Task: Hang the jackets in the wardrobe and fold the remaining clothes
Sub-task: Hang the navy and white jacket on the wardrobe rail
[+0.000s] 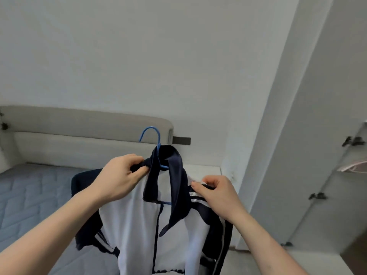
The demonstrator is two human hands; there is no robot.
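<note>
- head view, nearest cam: both forearms come up from the bottom edge, l from 7 o'clock, r from 5 o'clock, meeting at a jacket point(139, 215) held up mid-frame.
- jacket: white body w/ navy collar, navy sleeves and white stripes on the shoulder; front zip hangs open, collar flaps drooping down the middle.
- left hand point(117, 175): fingers curled, gripping navy fabric at the jacket's l shoulder, just beside the collar, approx 10 o'clock of the garment.
- right hand point(216, 192): thumb + fingers pinching the striped r shoulder seam, approx 2 o'clock of the garment.
- blue hanger point(151, 135): hook sticks up above the collar at 12 o'clock; bits of the blue frame show inside the neck opening, rest hidden by cloth.
- behind, 9 o'clock: bed point(29, 195) w/ quilted grey-blue mattress and a padded beige headboard point(79, 126) against the wall.
- 3 o'clock: white wardrobe point(297, 135), door open w/ dark hinges; a pale item on a shelf inside, too cut off to id.
</note>
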